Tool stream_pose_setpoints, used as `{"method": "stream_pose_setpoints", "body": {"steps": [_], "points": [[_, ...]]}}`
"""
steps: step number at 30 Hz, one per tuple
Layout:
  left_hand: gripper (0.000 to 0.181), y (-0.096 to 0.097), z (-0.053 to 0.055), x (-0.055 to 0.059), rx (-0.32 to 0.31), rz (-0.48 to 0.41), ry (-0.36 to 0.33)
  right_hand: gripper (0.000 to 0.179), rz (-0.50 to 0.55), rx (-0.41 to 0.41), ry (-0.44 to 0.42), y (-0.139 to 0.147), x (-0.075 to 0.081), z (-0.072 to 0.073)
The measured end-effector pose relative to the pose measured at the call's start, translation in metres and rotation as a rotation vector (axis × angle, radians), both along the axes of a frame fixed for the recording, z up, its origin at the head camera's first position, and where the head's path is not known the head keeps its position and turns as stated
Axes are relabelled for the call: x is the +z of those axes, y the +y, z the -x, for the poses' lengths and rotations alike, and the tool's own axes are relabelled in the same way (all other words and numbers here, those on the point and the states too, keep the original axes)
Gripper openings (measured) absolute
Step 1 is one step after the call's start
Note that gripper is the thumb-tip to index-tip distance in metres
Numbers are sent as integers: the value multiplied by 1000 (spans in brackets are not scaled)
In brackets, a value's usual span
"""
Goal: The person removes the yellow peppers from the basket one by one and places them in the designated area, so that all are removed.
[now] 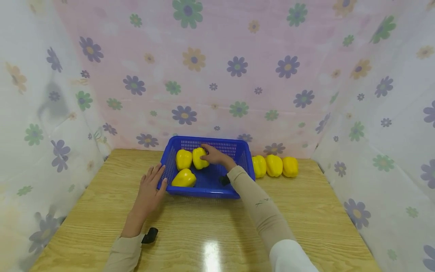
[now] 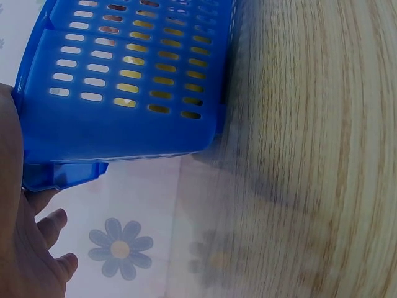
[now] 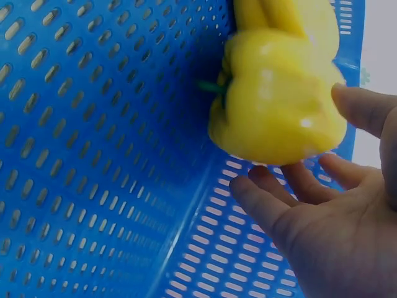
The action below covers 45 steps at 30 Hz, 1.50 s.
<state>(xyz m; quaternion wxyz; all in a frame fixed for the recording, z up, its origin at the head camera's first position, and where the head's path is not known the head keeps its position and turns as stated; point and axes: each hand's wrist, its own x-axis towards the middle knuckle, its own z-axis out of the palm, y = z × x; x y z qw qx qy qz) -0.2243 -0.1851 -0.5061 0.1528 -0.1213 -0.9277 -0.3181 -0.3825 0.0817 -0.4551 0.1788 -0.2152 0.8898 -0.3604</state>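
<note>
A blue plastic basket [image 1: 207,194] with slotted walls stands on the table. Inside it, toward its left end, lie three yellow bell peppers: one upright at the back left [image 1: 184,159], one on its side in front [image 1: 183,178], one beside my right hand [image 1: 217,155]. That third bell pepper [image 3: 279,99] has my thumb against its side, while the other fingers spread loosely along its lower edge, some apart from it. My left hand [image 1: 149,189] rests at the basket's left rim, fingers extended; in the left wrist view its thumb side meets the rim [image 2: 62,177].
Three more yellow bell peppers [image 1: 274,165] stand in a row just right of the basket, near the back wall. Flower-patterned cloth [image 1: 217,75] encloses the wooden table [image 1: 190,234] at the back and both sides.
</note>
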Motion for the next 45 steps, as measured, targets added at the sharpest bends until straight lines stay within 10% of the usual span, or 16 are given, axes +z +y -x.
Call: {"method": "stream_pose_setpoints", "body": {"steps": [22, 36, 45], "points": [[54, 1, -2, 1, -3, -2, -1, 72, 32, -43, -145, 30, -4, -6], [54, 1, -4, 4, -4, -18, -2, 81, -309, 161, -137, 66, 19, -13], [53, 1, -2, 0, -10, -32, 26, 87, -316, 241, -82, 69, 14, -13]]}}
